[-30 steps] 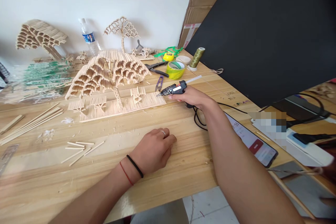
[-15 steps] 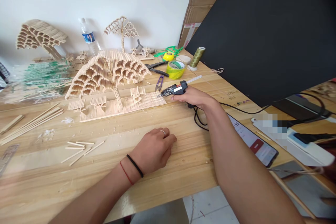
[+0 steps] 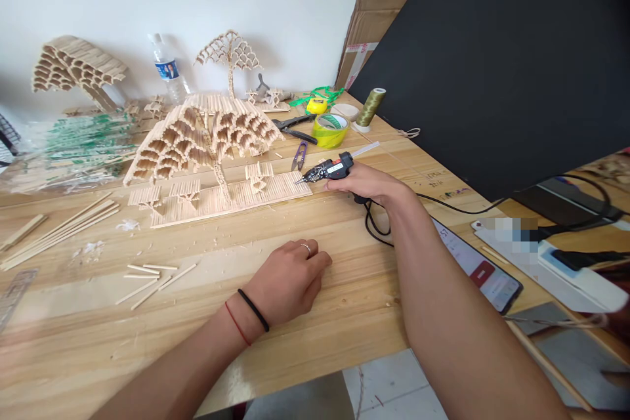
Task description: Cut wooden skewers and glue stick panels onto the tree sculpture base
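Note:
My right hand (image 3: 367,182) is closed round the handle of a black hot glue gun (image 3: 332,168), with a clear glue stick (image 3: 367,149) jutting from its back. The nozzle is over the right end of a slatted wooden base (image 3: 290,185); whether it touches cannot be told. From this base rises a model tree (image 3: 207,134) built of thin sticks, with small stick tables (image 3: 185,190) beside its trunk. My left hand (image 3: 291,279) rests on the tabletop in front of the model, fingers curled under, with nothing seen in them.
Loose cut sticks (image 3: 152,279) and longer sticks (image 3: 69,230) lie at left. Purple snips (image 3: 298,156), pliers (image 3: 298,123), yellow tape (image 3: 329,131) and a thread spool (image 3: 370,108) stand behind the glue gun. A phone (image 3: 480,269) and power strip (image 3: 551,269) lie at right, near the gun's cord.
Almost nothing differs. The glue gun and my right hand have shifted very slightly to the right, as the view itself has; my left hand stays put.

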The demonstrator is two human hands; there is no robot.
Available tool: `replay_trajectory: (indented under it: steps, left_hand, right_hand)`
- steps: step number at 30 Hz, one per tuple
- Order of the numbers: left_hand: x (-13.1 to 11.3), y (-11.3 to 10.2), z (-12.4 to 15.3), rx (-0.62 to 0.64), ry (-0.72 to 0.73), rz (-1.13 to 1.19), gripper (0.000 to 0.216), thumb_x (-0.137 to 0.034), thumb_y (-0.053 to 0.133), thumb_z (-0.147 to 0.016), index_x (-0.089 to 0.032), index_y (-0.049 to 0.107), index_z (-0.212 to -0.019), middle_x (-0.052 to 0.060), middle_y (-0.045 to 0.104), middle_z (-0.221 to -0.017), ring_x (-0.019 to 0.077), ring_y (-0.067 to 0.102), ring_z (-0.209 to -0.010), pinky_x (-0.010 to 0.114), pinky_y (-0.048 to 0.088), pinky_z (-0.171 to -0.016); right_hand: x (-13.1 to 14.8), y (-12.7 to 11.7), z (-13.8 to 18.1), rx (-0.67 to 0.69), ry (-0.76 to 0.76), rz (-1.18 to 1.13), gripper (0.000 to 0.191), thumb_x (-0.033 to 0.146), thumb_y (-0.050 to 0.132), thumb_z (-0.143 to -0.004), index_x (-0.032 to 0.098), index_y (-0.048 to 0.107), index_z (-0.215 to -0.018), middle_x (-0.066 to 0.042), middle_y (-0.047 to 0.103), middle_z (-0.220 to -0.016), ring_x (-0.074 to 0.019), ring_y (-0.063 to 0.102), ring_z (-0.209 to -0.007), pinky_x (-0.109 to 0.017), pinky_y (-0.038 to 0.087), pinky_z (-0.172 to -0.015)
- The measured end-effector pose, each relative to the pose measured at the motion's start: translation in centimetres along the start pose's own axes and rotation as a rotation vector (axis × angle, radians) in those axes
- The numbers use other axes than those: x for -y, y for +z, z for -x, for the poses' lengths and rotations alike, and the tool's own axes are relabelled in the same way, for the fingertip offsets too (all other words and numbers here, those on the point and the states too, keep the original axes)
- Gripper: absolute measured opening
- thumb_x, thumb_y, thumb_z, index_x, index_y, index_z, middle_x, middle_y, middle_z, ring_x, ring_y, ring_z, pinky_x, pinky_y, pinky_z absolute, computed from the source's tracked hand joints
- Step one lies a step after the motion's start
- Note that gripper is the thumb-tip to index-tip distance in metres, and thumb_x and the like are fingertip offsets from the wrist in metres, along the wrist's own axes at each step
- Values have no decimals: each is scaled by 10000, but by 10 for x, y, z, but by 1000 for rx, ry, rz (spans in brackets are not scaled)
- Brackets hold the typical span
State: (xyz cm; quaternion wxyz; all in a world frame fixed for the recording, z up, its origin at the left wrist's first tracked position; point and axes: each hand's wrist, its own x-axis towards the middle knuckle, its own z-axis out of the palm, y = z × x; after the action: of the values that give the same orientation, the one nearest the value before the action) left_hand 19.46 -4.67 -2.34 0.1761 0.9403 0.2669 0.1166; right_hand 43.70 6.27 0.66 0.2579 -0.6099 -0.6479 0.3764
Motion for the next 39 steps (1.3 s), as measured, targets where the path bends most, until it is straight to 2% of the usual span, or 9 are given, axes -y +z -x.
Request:
replay_trajectory:
  steps: [2,5,9,14,19,31,39]
  left_hand:
    - [0,0,0,1,1,-4,214,-159,409,-999,-173,620,-1029,76,629,-960,230,596,-858,362,499,-810]
    - [0,0,0,0,3,-9,221,-156,402,-1001,-171,621,-1029,76,628,-961,229,594,-856,362,498,-810]
    - [0,0,0,2,2,-6,216,-158,401,-1003,-173,615,-1021,77,627,-959,227,594,-850,357,499,-807]
    - [0,0,0,-3,2,-5,207,-151,408,-995,-176,610,-1030,80,630,-965,228,597,-854,357,502,-812]
    - [0,0,0,-2,3,-12,203,-153,411,-994,-174,610,-1026,81,629,-965,227,594,-846,360,503,-806]
    - [0,0,0,3,4,-13,207,-147,412,-990,-167,615,-1027,83,628,-965,231,594,-849,364,506,-811]
    - [0,0,0,-7,8,-8,216,-150,407,-996,-169,616,-1045,80,625,-966,231,590,-853,363,502,-817]
  right_hand:
    - [2,-1,2,9,11,-1,318,384,761,-640,196,720,-893,-25,730,-987,-227,595,-880,-335,473,-822]
    - [4,-3,4,26,39,18,298,404,784,-628,205,709,-838,-7,705,-862,-218,573,-806,-323,456,-752]
    - [6,-1,4,18,31,-12,335,475,803,-652,203,620,-716,7,596,-698,-182,505,-701,-310,399,-668]
    - [10,9,0,40,-134,-138,391,527,792,-687,190,634,-807,3,616,-783,-175,510,-743,-301,383,-689]
    - [9,14,-3,102,-123,-26,415,556,765,-709,198,564,-657,26,551,-655,-163,482,-674,-302,356,-661]
    - [4,15,-6,78,-73,41,356,509,739,-705,206,552,-695,30,548,-678,-161,469,-681,-291,368,-648]
    - [10,13,-1,62,-50,25,346,484,780,-669,196,670,-826,-17,690,-895,-211,555,-832,-332,461,-806]
